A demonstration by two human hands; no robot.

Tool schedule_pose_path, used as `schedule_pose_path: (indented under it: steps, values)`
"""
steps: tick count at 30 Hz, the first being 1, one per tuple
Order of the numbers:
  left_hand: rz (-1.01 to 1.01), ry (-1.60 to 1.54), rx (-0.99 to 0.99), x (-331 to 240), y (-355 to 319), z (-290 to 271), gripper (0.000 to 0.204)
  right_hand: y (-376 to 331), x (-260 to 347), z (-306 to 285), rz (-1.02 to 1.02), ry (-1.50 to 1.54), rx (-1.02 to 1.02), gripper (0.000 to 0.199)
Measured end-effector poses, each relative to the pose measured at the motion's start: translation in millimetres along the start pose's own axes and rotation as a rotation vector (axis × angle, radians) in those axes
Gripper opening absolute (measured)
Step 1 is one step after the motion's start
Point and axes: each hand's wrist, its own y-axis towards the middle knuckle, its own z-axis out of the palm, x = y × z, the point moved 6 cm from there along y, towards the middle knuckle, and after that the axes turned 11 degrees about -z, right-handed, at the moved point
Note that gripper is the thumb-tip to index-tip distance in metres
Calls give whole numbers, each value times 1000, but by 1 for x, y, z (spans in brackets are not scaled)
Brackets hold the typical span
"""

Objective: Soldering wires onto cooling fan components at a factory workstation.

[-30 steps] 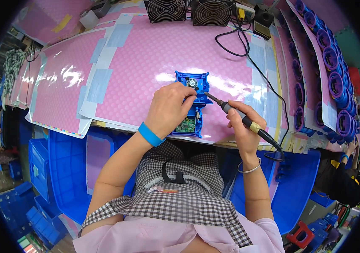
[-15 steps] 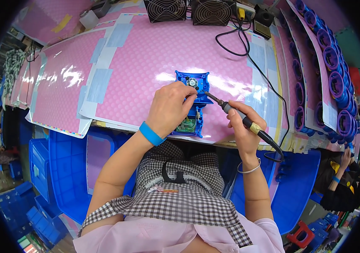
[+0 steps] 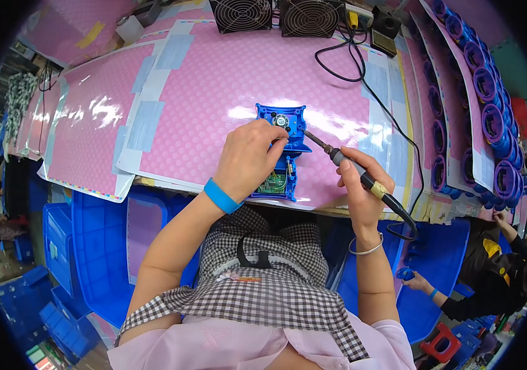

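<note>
My right hand (image 3: pixel 365 182) is closed around the grey grip of a soldering iron (image 3: pixel 350 165). The iron's tip points up and left, at the right edge of a blue plastic housing half (image 3: pixel 262 112). Inside that half sits a small round speaker (image 3: pixel 281 122). Over its lower left, my left hand (image 3: pixel 248 154) pinches with thumb and forefinger; whatever is between the fingertips is too small or hidden. Nearer to me, partly covered by this hand, lies a second blue housing half (image 3: pixel 293 185) holding a green circuit board (image 3: pixel 273 183).
Two fans (image 3: pixel 243 15) stand at the back, beside a soldering-iron stand (image 3: pixel 385 34). The iron's black cord (image 3: pixel 393 117) runs along the right. Boards with rows of blue ring-shaped parts (image 3: pixel 492 123) stand at far right. A co-worker's hand (image 3: pixel 421 283) holds a blue part over a blue bin (image 3: pixel 442 259).
My right hand has drawn the soldering iron slightly right, away from the speaker. My left hand stays in place. At the right, a co-worker's hand with a blue part has come over the bin.
</note>
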Motion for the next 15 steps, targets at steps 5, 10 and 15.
schedule_pose_path:
  steps: [5,10,15]
  values:
    - [9,-2,-5,-1,0,0,12,-1,-1,-2,5,-7,-8,22]
    - [6,6,3,0,0,0,12,-2,1,-4,87,40,-82,21]
    - [9,7,2,-2,0,-2,11,-1,3,-7,60,27,-95,23]
